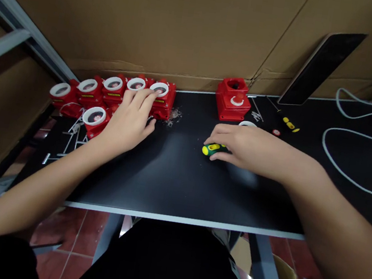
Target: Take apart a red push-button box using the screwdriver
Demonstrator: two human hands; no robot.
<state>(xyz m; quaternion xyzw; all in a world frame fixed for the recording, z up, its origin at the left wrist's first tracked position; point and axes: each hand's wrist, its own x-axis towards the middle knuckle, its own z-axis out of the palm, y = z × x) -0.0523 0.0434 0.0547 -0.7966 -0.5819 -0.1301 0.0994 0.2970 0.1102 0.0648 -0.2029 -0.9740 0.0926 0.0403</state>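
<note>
My left hand (132, 117) reaches over a group of red housings with white rings, fingers stretched out and thumb apart. Its fingertips overlap the white ring of the rightmost red housing (164, 103) in that group; whether they touch it I cannot tell. In my right hand (241, 144) is a screwdriver with a green and yellow handle (209, 150), lying low over the black table; its shaft is hidden. Just behind that hand a white ring (247, 124) shows in part. Farther back stands a separate red housing (232, 101) with an open round top.
T-shaped metal pieces (65, 154) lie at the left. Shavings (174, 115) are scattered beside the housings. Toward the right are screws (255, 116), a small red disc (275, 132), another screwdriver (290, 124) and a pale cable (345, 171). A cardboard wall (189, 23) bounds the table's back.
</note>
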